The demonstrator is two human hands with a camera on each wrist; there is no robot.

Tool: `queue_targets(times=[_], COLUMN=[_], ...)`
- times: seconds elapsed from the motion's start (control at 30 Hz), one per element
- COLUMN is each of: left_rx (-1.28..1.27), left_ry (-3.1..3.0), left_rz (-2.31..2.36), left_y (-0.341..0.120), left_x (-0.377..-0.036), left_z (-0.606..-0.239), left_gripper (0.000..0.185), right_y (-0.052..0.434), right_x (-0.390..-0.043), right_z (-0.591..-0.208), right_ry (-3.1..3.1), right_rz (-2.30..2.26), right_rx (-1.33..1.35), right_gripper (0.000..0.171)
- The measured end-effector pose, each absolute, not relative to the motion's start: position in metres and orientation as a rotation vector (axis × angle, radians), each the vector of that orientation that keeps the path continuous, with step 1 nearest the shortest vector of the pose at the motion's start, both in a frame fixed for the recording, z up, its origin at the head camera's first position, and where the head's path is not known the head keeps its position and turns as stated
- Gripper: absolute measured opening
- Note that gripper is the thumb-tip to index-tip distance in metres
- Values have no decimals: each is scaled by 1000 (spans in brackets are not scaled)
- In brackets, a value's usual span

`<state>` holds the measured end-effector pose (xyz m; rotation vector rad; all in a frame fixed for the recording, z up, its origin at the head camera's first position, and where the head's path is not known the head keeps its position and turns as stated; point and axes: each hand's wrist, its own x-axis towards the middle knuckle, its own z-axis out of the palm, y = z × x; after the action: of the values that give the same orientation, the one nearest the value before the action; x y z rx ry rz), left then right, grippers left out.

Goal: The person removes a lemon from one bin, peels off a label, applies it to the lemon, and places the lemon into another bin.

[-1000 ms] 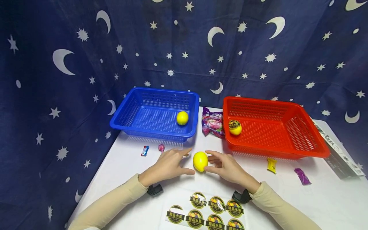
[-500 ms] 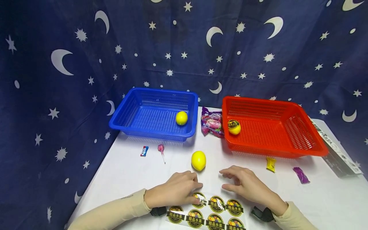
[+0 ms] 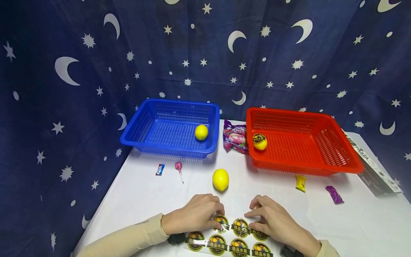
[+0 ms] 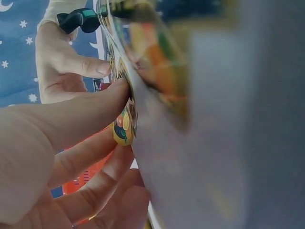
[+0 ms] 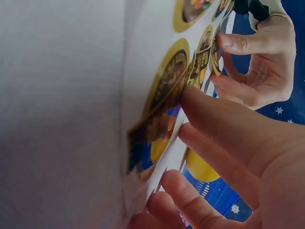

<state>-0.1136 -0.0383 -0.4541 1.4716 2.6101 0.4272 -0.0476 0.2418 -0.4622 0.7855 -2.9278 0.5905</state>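
Note:
A clear sheet of round black-and-gold fruit stickers (image 3: 217, 244) lies on the white table, at the bottom of the head view. My left hand (image 3: 196, 214) is over its upper-left sticker (image 3: 221, 223). Thumb and index finger rest at that sticker's edges, with a gap between the fingertips. In the left wrist view the thumb (image 4: 102, 102) touches the sheet. My right hand (image 3: 276, 221) bends over the upper-right sticker, partly covering it; its thumb (image 5: 209, 107) touches the sheet in the right wrist view. A yellow lemon (image 3: 220, 180) sits just beyond both hands.
A blue basket (image 3: 170, 153) holds one lemon (image 3: 201, 132). The red basket (image 3: 305, 167) holds a lemon with a sticker (image 3: 259, 142). Between them lies a purple candy bag (image 3: 235, 137). Small wrapped candies (image 3: 160, 169), a lollipop (image 3: 178, 167) and a long box (image 3: 379, 175) lie around.
Both hands have drawn back from the lemon toward the sticker sheet. The right hand has come inward over the upper-right sticker, while the left has settled at the upper-left one. The lemon stays on the table.

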Motion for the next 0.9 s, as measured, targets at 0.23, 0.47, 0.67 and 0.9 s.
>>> queue_targets(times=[0.23,0.47,0.67,0.9], left_rx=[1508,1285,950,633], left_ry=[2555,2230,2136,2139], left_rz=[519,928,1381,1622], left_y=[-41,-53,-63,-52], left_x=[-114,-132,-157,-184], left_z=[-455,-435,-422,-431], left_gripper=[13,5,7,19], right_y=[241,241,240,215], right_x=[-47,-51,-72,-121], right_z=[-461,-456,-445,-449], right_ry=[-2941,-2973,-2996,-2906], right_rz=[551,539,693,774], right_rx=[788,814,826,649], right_gripper=[24,22,25,73])
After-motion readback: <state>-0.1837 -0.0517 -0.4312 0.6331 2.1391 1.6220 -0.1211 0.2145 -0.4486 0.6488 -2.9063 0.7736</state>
